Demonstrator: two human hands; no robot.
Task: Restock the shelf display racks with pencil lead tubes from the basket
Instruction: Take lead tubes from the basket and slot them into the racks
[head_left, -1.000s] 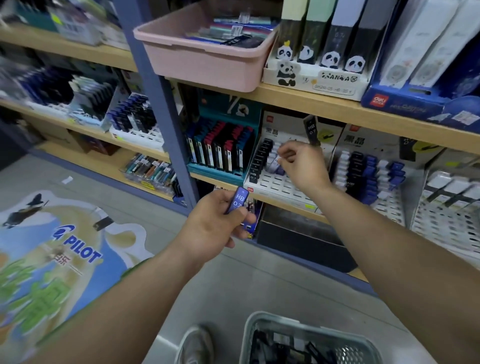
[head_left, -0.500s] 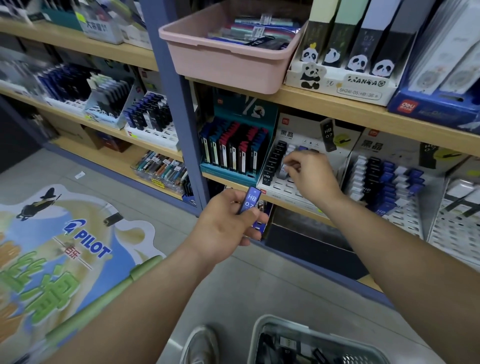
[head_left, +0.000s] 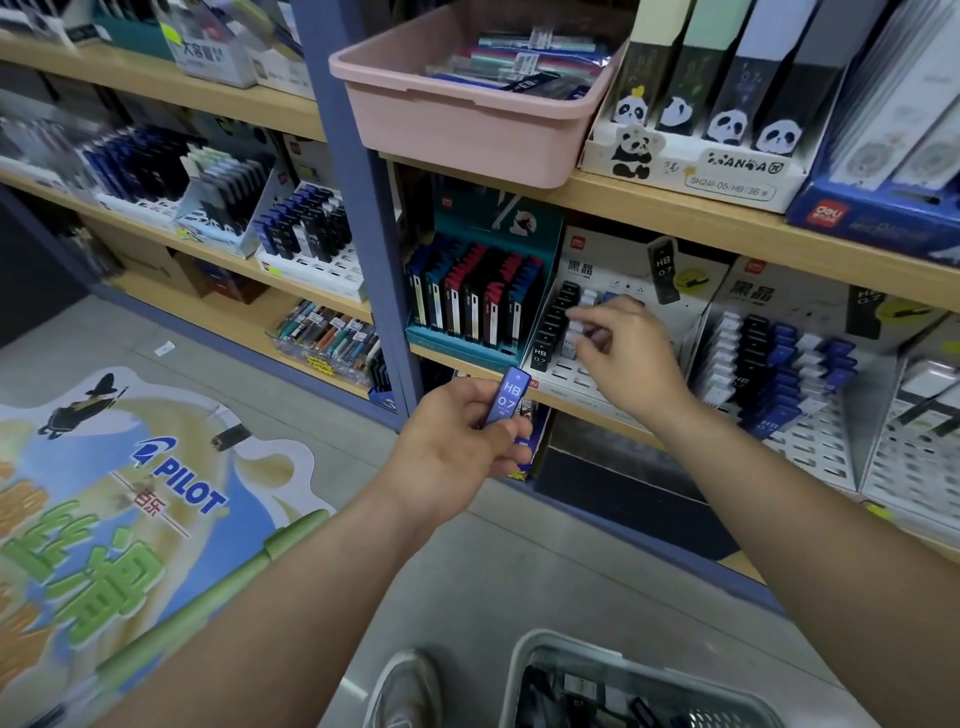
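My left hand (head_left: 460, 447) pinches a blue pencil lead tube (head_left: 508, 396) marked HB 0.7, held upright in front of the lower shelf. My right hand (head_left: 626, 353) reaches into the white slotted display rack (head_left: 576, 376), its fingertips pinching a pale tube (head_left: 581, 331) among the rows there. A column of black tubes (head_left: 553, 325) fills the rack's left side. The grey wire basket (head_left: 639, 686) with more tubes stands on the floor at the bottom edge.
A second white rack (head_left: 774, 364) with black, white and blue tubes stands to the right. A teal display box (head_left: 478, 301) sits left of the rack, a pink tub (head_left: 467, 124) on the shelf above. A blue shelf post (head_left: 363, 218) rises left. My shoe (head_left: 408, 691) is beside the basket.
My right hand has slid slightly lower and left within the rack. The left hand keeps its grip on the blue tube. The camera has shifted left and closer.
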